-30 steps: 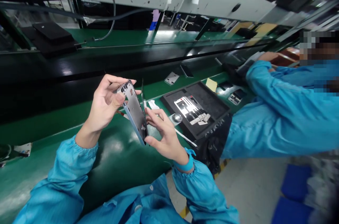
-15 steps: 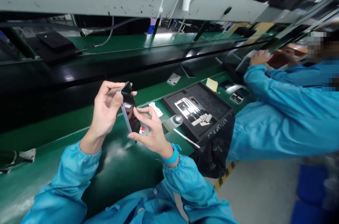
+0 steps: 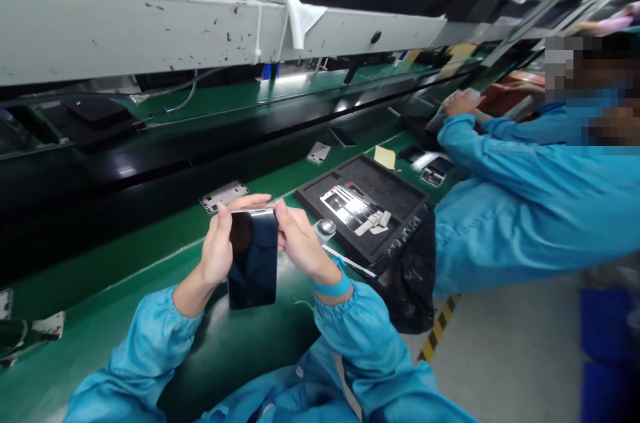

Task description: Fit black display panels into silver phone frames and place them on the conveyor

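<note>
A smartphone (image 3: 253,261) with a dark, glossy screen is held up over the green bench, its screen facing me. My left hand (image 3: 219,248) is closed on the phone's left edge, thumb along the side and fingers behind it. At the upper right corner my right hand (image 3: 301,239) pinches the same phone between thumb and fingers. Just beyond the hands lies a silver phone frame (image 3: 223,195) on the bench. To the right of my right hand stands a small round metal-topped container (image 3: 327,228).
A black foam tray (image 3: 400,193) holds several white strips and pieces. A yellow paper (image 3: 385,157) lies by its far edge. Black plastic (image 3: 407,283) hangs from its near side. A co-worker's blue sleeve (image 3: 500,149) is at the right. A dark conveyor (image 3: 125,169) runs behind.
The phone has turned from edge-on to screen facing me and come lower. My right hand has shifted from its lower side to the top right corner. The camera view has tilted up.
</note>
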Tool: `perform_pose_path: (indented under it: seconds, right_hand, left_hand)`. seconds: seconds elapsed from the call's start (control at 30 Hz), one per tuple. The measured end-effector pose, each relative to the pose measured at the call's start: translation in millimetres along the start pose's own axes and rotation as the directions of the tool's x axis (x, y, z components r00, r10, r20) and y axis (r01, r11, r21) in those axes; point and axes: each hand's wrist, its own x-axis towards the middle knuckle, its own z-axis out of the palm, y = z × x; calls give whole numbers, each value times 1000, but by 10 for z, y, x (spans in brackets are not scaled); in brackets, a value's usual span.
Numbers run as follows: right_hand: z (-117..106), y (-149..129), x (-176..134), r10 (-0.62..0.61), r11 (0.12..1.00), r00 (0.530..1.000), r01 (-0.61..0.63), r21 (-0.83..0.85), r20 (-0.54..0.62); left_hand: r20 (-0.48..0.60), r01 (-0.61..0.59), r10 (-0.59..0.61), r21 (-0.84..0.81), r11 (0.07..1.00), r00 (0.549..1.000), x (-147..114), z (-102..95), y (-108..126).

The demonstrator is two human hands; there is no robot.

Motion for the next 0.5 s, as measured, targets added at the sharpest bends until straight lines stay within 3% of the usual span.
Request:
perform_pose_path:
  seconds: [0.07, 0.17, 0.3, 0.4, 0.5]
  right_hand:
    - [-25, -70, -22, 14, 998, 1000, -15, 53, 25]
    - [-21, -173, -92, -81, 995, 997, 80, 64, 15]
    - [-9, -250, -80, -107, 994, 994, 107, 5, -1]
    - [9, -169, -41, -109, 994, 993, 109, 0, -44]
    - [20, -13, -112, -100, 995, 994, 100, 6, 34]
  left_hand:
    - [37, -29, 27, 55, 998, 999, -72, 17, 19]
    - [79, -84, 73, 140, 987, 994, -153, 13, 37]
    - [63, -188, 178, 268, 945, 982, -177, 33, 2]
    - [-30, -174, 187, 254, 951, 982, -109, 47, -31]
    - [-201, -61, 67, 39, 997, 977, 14, 6, 12]
